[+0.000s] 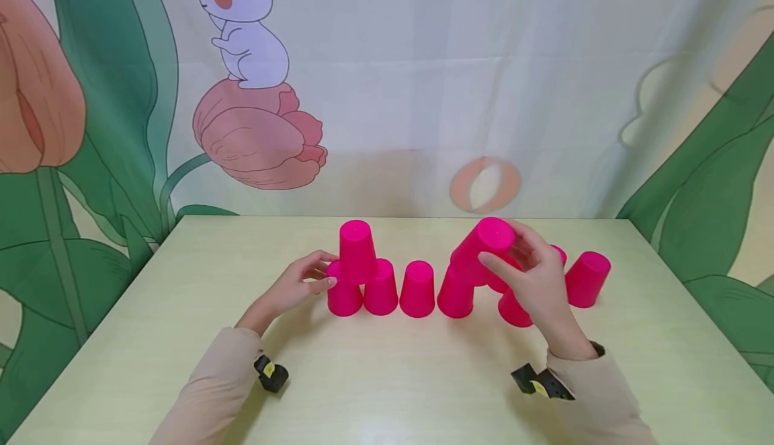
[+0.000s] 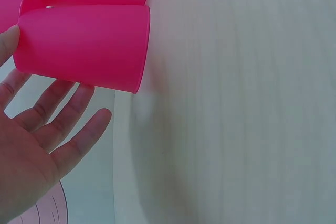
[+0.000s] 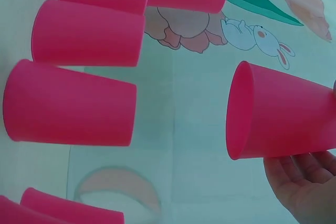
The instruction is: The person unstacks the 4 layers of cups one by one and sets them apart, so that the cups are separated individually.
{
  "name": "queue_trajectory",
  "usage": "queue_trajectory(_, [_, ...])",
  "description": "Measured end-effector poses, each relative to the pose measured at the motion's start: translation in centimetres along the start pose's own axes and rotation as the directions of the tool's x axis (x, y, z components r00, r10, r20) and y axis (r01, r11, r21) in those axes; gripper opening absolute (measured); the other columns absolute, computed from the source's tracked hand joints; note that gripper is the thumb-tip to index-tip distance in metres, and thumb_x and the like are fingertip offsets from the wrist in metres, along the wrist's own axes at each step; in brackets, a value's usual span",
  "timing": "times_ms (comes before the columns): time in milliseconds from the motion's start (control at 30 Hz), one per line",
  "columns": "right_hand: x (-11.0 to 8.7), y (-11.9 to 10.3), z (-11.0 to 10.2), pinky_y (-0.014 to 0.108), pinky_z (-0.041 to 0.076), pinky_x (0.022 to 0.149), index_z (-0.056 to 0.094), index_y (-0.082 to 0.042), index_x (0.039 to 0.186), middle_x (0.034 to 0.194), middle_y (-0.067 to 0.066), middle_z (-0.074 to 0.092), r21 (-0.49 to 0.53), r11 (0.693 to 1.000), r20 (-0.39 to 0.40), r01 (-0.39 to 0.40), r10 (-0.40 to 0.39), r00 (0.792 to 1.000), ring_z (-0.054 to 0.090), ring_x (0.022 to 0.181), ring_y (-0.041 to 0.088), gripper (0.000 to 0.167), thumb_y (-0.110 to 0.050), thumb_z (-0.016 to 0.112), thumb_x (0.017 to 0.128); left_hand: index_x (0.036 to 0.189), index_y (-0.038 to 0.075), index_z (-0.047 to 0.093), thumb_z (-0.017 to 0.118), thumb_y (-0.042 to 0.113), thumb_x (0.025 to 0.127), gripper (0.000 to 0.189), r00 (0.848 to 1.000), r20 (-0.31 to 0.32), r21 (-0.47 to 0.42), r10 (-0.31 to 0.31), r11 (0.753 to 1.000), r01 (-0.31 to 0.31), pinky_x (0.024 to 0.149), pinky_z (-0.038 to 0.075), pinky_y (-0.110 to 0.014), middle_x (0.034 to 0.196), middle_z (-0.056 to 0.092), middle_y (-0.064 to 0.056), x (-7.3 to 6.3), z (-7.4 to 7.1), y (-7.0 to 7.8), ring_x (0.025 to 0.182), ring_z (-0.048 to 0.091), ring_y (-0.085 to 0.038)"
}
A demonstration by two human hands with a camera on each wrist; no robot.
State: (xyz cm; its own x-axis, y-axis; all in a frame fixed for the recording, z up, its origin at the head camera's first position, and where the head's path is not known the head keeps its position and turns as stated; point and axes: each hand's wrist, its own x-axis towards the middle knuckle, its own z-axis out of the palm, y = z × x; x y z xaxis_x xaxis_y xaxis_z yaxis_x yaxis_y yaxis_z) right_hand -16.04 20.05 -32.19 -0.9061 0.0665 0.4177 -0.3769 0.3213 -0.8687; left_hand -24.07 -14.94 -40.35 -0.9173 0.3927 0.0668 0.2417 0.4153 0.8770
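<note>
My left hand [image 1: 300, 277] is at the leftmost upside-down pink cup [image 1: 345, 300], thumb on its near side and fingers behind, near its top. One pink cup [image 1: 357, 253] stands across that cup and the cup [image 1: 381, 288] beside it. To their right, a third pink cup [image 1: 417, 290] and a fourth [image 1: 455, 297] continue the row on the table. My right hand [image 1: 538, 284] grips another pink cup [image 1: 480, 250] between thumb and fingers. This one is raised and tilted, its open end facing down and left. In the right wrist view its rim [image 3: 239, 111] is apart from the row.
Several more pink cups are at the right, partly hidden by my right hand; the outermost cup [image 1: 588, 280] leans in view. The pale wooden table [image 1: 393, 391] ends at a printed curtain [image 1: 393, 95] behind the cups.
</note>
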Motion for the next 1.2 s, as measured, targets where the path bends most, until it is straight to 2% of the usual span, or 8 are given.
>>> queue_trajectory(200, [-0.4,-0.4,-1.1,0.019,0.048,0.076,0.050,-0.011,0.128,0.111,-0.001,0.058,-0.053,0.999,-0.069,0.012,-0.015,0.998,0.055,0.099,0.010,0.053,-0.014,0.070,0.079,0.120,0.010,0.050,0.061,0.013,0.085,0.037,1.000,-0.002,0.002,-0.006,1.000,0.006,0.079,0.048,-0.039,0.112,0.054,-0.013,-0.1,0.1,0.0,0.102,0.051,-0.030])
queue_trajectory(367, [-0.5,-0.4,-2.1,0.018,0.047,0.077,0.050,-0.011,0.128,0.114,0.001,0.058,-0.070,0.997,-0.125,0.012,-0.020,0.992,0.054,0.100,0.010,0.054,-0.012,0.071,0.078,0.120,0.009,0.050,0.060,0.013,0.086,0.036,1.000,-0.003,0.004,0.007,1.000,-0.007,0.078,0.048,-0.039,0.112,0.055,-0.013,-0.1,0.0,-0.1,0.102,0.052,-0.030])
queue_trajectory(567, [-0.7,-0.3,-3.4,0.016,0.047,0.074,0.050,-0.011,0.128,0.113,0.000,0.057,-0.110,0.994,-0.162,0.005,-0.023,0.987,0.054,0.098,0.010,0.053,-0.011,0.070,0.079,0.120,0.010,0.051,0.059,0.012,0.086,0.035,1.000,-0.001,0.002,0.000,1.000,0.000,0.078,0.048,-0.038,0.112,0.055,-0.014,0.1,0.0,-0.3,0.102,0.052,-0.030])
queue_trajectory(733, [-0.8,0.2,-4.6,0.013,0.046,0.073,0.049,-0.012,0.130,0.115,-0.001,0.056,-0.167,0.986,-0.190,-0.030,-0.002,0.982,0.052,0.098,0.008,0.055,-0.013,0.071,0.079,0.120,0.010,0.051,0.060,0.012,0.086,0.035,1.000,-0.004,0.002,-0.006,1.000,0.006,0.077,0.049,-0.038,0.111,0.055,-0.013,0.0,0.0,-0.1,0.101,0.052,-0.030])
queue_trajectory(933, [-0.9,0.9,-6.0,0.012,0.047,0.070,0.047,-0.015,0.131,0.115,-0.004,0.054,-0.180,0.980,-0.206,-0.078,0.040,0.978,0.052,0.098,0.007,0.056,-0.016,0.070,0.080,0.120,0.009,0.051,0.059,0.013,0.086,0.035,1.000,0.000,0.003,0.001,1.000,-0.001,0.077,0.049,-0.038,0.111,0.054,-0.014,0.1,-0.1,-0.1,0.101,0.051,-0.031])
queue_trajectory(1100, [-1.1,1.5,-6.9,0.011,0.046,0.068,0.048,-0.015,0.131,0.113,-0.006,0.054,-0.208,0.974,-0.227,-0.089,0.041,0.973,0.052,0.097,0.006,0.056,-0.015,0.070,0.079,0.121,0.009,0.050,0.060,0.014,0.086,0.036,1.000,0.008,-0.008,-0.004,1.000,0.004,0.077,0.049,-0.038,0.111,0.054,-0.014,0.3,-0.1,-0.5,0.102,0.051,-0.031])
queue_trajectory(1200, [-1.2,1.7,-7.4,0.010,0.045,0.069,0.048,-0.014,0.130,0.112,-0.008,0.054,-0.226,0.970,-0.232,-0.087,0.033,0.972,0.051,0.097,0.006,0.056,-0.015,0.070,0.079,0.121,0.006,0.049,0.059,0.011,0.086,0.037,1.000,0.015,-0.014,-0.016,1.000,0.016,0.078,0.049,-0.041,0.112,0.054,-0.017,0.0,-0.1,0.3,0.102,0.051,-0.032])
